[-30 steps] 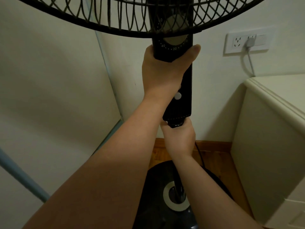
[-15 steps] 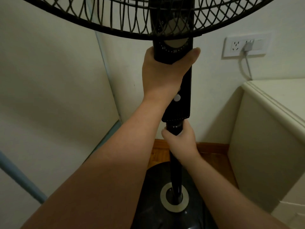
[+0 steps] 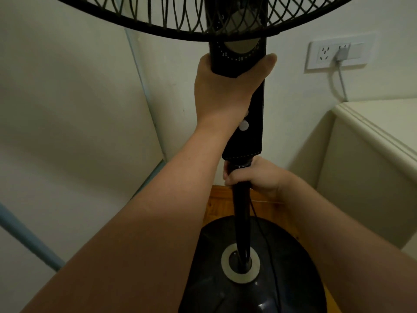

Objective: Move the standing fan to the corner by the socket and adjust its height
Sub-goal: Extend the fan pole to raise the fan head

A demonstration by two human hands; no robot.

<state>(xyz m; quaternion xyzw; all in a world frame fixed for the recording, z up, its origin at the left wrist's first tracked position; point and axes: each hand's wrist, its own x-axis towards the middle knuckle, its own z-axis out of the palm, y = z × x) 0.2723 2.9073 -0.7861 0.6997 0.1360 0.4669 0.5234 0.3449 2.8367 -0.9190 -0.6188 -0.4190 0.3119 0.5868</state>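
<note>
Pale walls meet in a corner directly ahead, with a strip of wooden floor (image 3: 266, 207) at their foot and a cream cabinet (image 3: 370, 177) to your right. On the right-hand wall, above the cabinet, sits the socket (image 3: 339, 53) with a plug (image 3: 341, 54) seated in it and a grey cord hanging down.

The fan (image 3: 242, 141) stands in that corner, its round base (image 3: 293, 256) on the floor near the cabinet. Judged from this position, the move is complete and the height adjustment is the step in hand.

Your left hand (image 3: 222, 93) is wrapped firmly around the control column just below the timer dial (image 3: 239, 49), thumb on one side and fingers round the other. This high hold steadies the heavy head and lets you bear its weight while the pole is free.

Your right hand (image 3: 259, 175) is closed around the pole (image 3: 241, 218) directly beneath the column, where a height collar would be expected. The collar itself is hidden by the fingers, so whether it is loose or tight cannot be told.

A thin black cable (image 3: 261, 227) runs down beside the pole across the base. Keep it out of the right-hand grip.

Risk: if the collar is released without support from above, the head may drop. Hold the column until the collar is secure.
</note>
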